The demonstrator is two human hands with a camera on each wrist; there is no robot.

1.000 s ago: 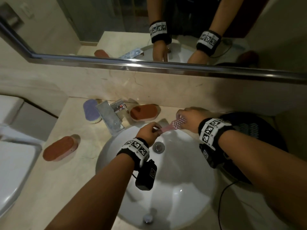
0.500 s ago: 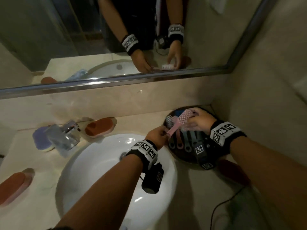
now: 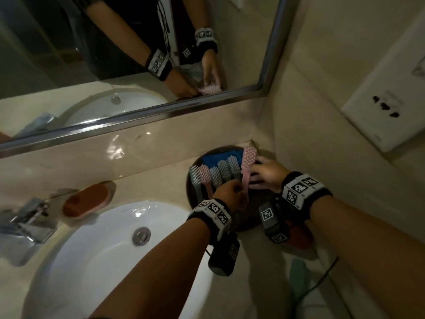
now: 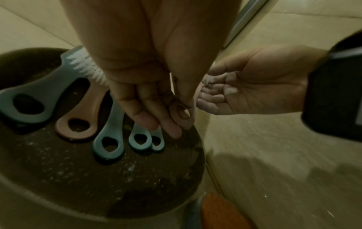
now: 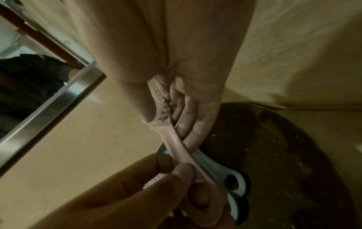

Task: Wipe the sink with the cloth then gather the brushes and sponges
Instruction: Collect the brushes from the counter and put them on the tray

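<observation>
A pink brush (image 3: 247, 164) is over the dark round tray (image 3: 250, 216) in the counter's right corner, bristles up. My left hand (image 3: 233, 192) pinches its looped handle end (image 4: 183, 115). My right hand (image 3: 256, 173) holds the bristle head between thumb and fingers (image 5: 187, 117). Several grey-blue and pink brushes (image 3: 213, 176) lie side by side in the tray, handles toward me (image 4: 106, 144). A blue cloth (image 3: 220, 157) lies at the tray's back. The white sink (image 3: 103, 261) is to the left.
An orange sponge (image 3: 86, 201) lies behind the sink beside the chrome faucet (image 3: 27, 219). Another orange sponge (image 3: 299, 238) sits under my right wrist, by the tray. The side wall with a socket plate (image 3: 386, 107) and the mirror frame (image 3: 161, 111) close the corner.
Both hands carried the pink brush from above the sink rightward to the tray, and my view turned right with them. The brush now stands nearly in line with the others.
</observation>
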